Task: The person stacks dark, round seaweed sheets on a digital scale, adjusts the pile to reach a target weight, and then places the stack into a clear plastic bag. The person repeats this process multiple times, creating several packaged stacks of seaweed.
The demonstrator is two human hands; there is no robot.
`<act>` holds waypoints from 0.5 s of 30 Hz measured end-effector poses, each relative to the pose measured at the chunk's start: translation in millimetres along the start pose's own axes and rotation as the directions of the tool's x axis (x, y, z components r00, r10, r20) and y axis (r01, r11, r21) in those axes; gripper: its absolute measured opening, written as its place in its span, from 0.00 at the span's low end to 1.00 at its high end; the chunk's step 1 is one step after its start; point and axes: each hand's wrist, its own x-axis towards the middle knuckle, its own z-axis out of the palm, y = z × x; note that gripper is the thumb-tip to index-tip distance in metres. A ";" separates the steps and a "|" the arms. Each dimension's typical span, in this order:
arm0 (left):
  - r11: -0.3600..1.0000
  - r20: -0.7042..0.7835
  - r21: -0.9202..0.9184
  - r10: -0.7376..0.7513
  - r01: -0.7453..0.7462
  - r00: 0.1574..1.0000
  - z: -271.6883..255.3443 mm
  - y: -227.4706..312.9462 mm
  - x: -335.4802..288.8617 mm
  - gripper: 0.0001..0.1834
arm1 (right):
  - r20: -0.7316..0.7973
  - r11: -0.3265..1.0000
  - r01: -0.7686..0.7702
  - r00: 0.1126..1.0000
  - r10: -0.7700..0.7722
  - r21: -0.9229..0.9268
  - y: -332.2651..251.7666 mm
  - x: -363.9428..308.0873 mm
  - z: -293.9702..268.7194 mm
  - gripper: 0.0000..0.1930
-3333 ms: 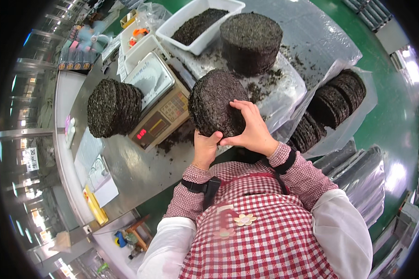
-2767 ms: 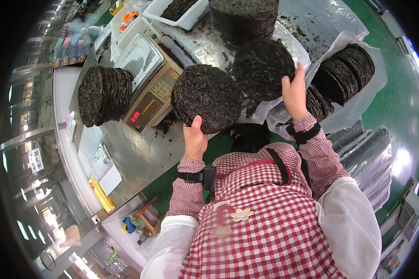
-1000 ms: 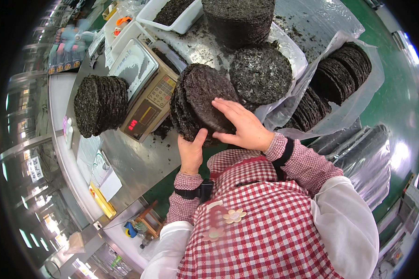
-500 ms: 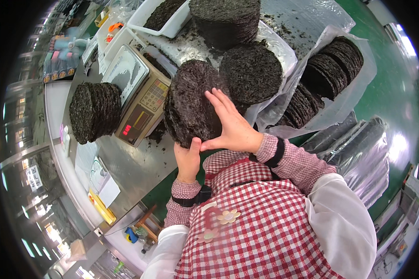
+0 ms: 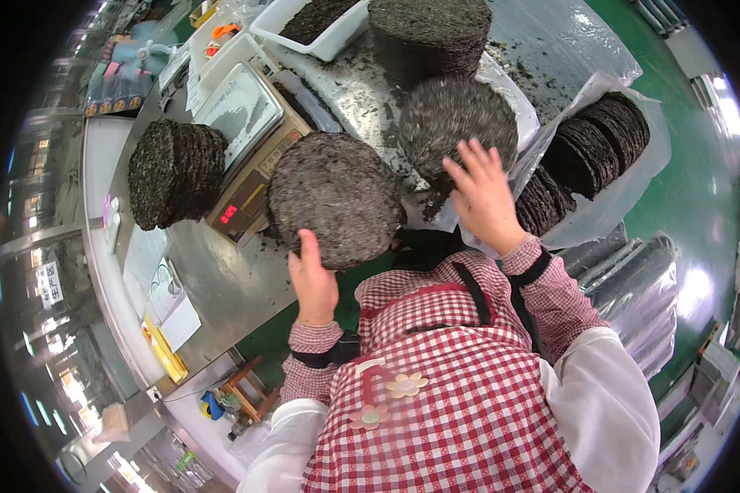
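A thick round cake of dark dried seaweed sheets lies with its face up at the table's near edge. My left hand grips its near left rim, the thumb on top and the other fingers hidden below. My right hand is apart from that cake, fingers spread and holding nothing that shows. It hovers at the near edge of another round seaweed stack, which is blurred; contact cannot be told. Left of the cake is a scale with a red display.
Another seaweed stack stands on its side left of the scale. A taller pile and a white bin of dark flakes are at the back. At right, a clear plastic bag holds several stacks; wrapped rolls sit below it.
The seaweed cake has tipped from steeply tilted to face up. My right hand has left it and moved right to the other stack. My left hand stays at its rim.
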 end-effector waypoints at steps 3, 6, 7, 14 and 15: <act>1.000 0.051 0.026 0.007 -0.008 0.999 18.0 -7.8 -7.9 0.35 | 0.118 0.923 0.096 0.982 -0.149 0.372 -36.2 5.4 14.2 0.43; 0.994 0.263 -0.055 0.104 -0.093 0.959 23.9 -19.0 -14.8 0.45 | 0.134 0.785 0.062 0.974 -0.182 0.616 -82.5 6.3 15.6 0.55; 0.989 0.277 -0.037 0.149 -0.145 0.949 26.7 -19.2 -15.6 0.48 | 0.135 0.793 0.042 0.979 -0.155 0.608 -85.6 7.0 18.3 0.55; 0.978 0.286 -0.194 0.132 -0.077 0.949 33.5 -5.1 -17.2 0.34 | 0.183 0.779 0.134 0.935 -0.305 0.612 -70.1 5.9 5.2 0.50; 0.986 0.234 -0.153 -0.030 0.067 0.972 35.6 -2.7 -15.3 0.24 | 0.189 0.775 0.121 0.936 -0.297 0.620 -64.9 3.8 4.9 0.46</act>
